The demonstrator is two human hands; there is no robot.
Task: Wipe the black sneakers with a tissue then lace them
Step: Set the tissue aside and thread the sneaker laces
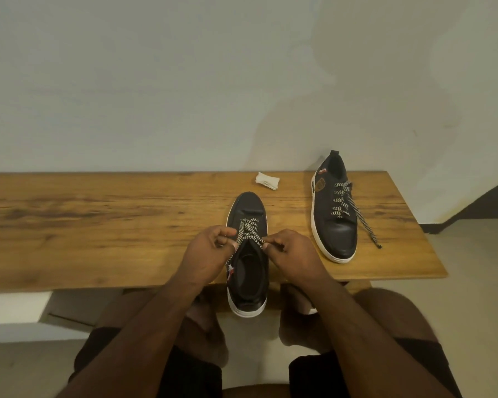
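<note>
A black sneaker (248, 206) with a white sole lies toe-away on the wooden table (98, 214), its heel hanging over the near edge. Its black-and-white lace (247, 229) crosses over the tongue. My left hand (206, 254) pinches one lace end at the sneaker's left side. My right hand (292, 252) pinches the other end at the right side. The second black sneaker (332, 225) lies to the right, toe toward me, laced, with one lace end trailing across the table. A crumpled white tissue (267, 180) rests near the table's far edge.
A pale wall stands right behind the table. The table's right end is near the second sneaker, with bare floor beyond. My knees sit below the near edge. A white ledge shows at lower left.
</note>
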